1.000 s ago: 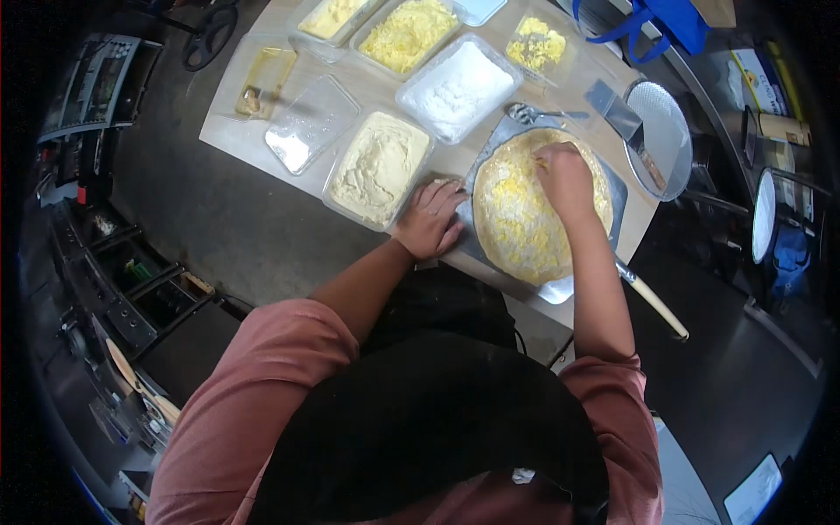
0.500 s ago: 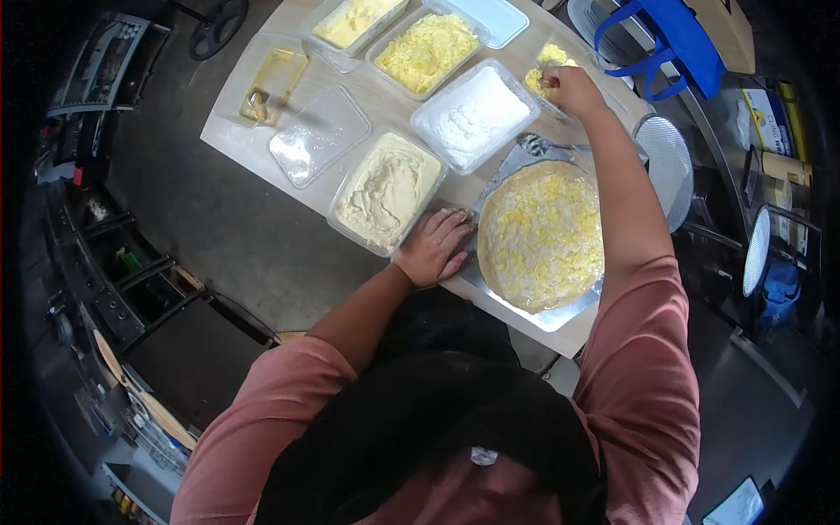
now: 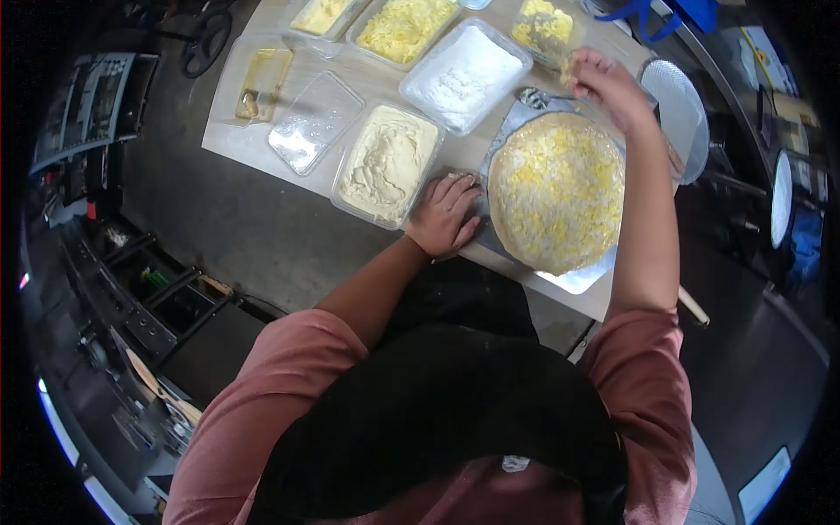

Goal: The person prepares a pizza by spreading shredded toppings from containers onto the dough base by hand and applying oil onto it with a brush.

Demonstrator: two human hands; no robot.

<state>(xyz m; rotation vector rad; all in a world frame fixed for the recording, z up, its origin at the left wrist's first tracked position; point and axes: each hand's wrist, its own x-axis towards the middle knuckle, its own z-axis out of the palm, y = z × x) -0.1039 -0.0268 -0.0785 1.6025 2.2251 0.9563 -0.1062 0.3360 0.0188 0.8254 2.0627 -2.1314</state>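
A round flat dough base (image 3: 556, 197), scattered with yellow shreds, lies on a metal sheet (image 3: 588, 278) at the table's front edge. Above its far rim, my right hand (image 3: 608, 87) is closed around a pinch of grated cheese (image 3: 568, 68). Just beyond that hand is a clear container (image 3: 544, 26) with more yellow shreds. My left hand (image 3: 444, 217) rests on the table edge, fingers stretched out, between the base and a tub of pale cream-coloured paste (image 3: 387, 164). Something crumpled lies under its fingertips; I cannot make out what.
Tubs of white powder (image 3: 466, 74) and yellow shreds (image 3: 407, 28) stand behind. A clear lid (image 3: 315, 122) and a container with amber liquid (image 3: 262, 83) are at left. A metal utensil (image 3: 534, 98) lies beyond the base; a round mesh screen (image 3: 678, 114) is at right.
My right hand has come out of the container of yellow shreds and moved toward the base, carrying a pinch. My left hand stays on the table edge. The view has shifted slightly.
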